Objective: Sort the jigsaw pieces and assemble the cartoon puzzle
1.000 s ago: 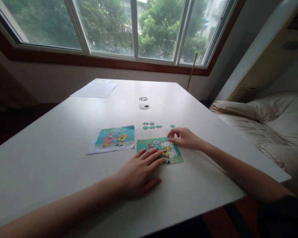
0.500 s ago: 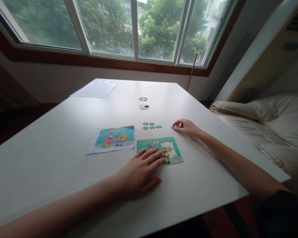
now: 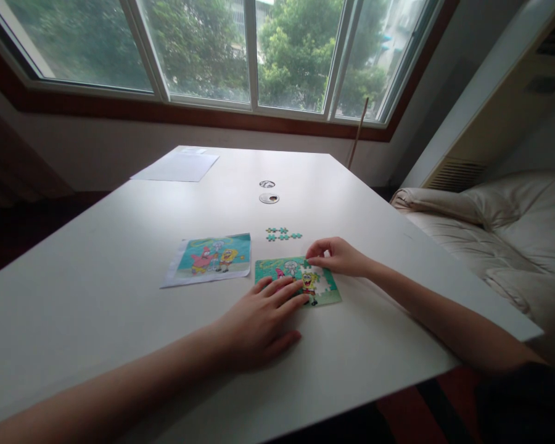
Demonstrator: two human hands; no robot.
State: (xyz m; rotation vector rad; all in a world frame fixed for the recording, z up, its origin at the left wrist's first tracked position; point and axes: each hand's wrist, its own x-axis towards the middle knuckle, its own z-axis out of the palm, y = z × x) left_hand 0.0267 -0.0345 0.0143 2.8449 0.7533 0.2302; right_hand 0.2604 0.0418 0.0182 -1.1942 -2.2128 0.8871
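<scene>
A cartoon jigsaw puzzle [image 3: 329, 298] lies on the white table, with a white gap in its right part. My left hand [image 3: 263, 320] rests flat over its lower left, fingers spread and covering some of the picture. My right hand [image 3: 335, 254] is at the puzzle's upper right, thumb and fingertips pinched on a green puzzle piece [image 3: 308, 264] at the top of the gap. The fingers partly hide that piece. Several loose puzzle pieces [image 3: 283, 237] lie in two short rows just behind the puzzle.
Left of the puzzle lies a printed reference picture [image 3: 215, 256] on creased paper. Two round stickers or discs [image 3: 269, 198] sit farther back on the table [image 3: 120, 265]. White paper sheets [image 3: 176, 168] lie at the far left corner. A pale sofa [image 3: 481, 228] stands to the right.
My right hand has moved left and nearer to me, carrying the puzzle piece from the bare table to the puzzle's gap. My left hand has stayed in place.
</scene>
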